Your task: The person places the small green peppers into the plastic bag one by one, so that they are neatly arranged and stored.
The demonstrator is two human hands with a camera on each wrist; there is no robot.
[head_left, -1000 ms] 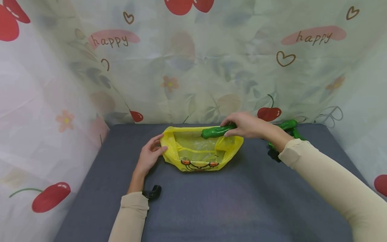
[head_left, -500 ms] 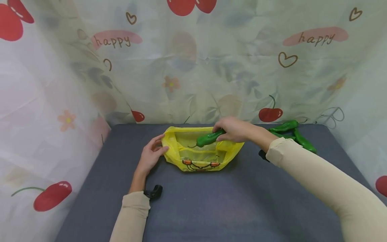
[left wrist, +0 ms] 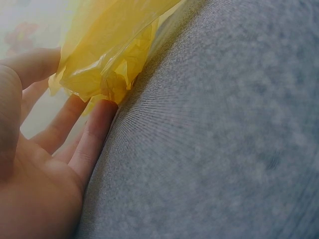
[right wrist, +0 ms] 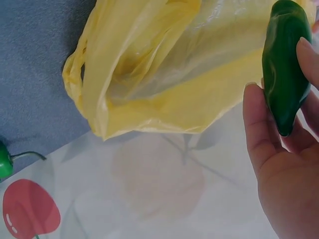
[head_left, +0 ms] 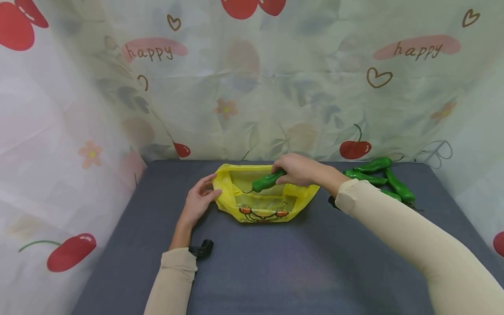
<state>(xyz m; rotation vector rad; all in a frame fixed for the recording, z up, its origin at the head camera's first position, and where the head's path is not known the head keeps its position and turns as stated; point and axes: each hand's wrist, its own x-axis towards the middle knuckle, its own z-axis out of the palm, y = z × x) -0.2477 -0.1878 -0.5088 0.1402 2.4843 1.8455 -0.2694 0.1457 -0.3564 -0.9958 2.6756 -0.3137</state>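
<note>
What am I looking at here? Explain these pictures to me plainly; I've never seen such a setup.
There is no machine: these are a person's two bare hands. The wide picture comes from a camera on the head; the close ones come from a camera on each wrist.

On the dark blue-grey tabletop sits an open, crinkly yellow plastic bag. The left hand touches its left end. The right hand holds a long, glossy green pepper over its opening. At least four more green peppers lie off to the right. Behind hangs a pale cloth printed with red cherries.
</note>
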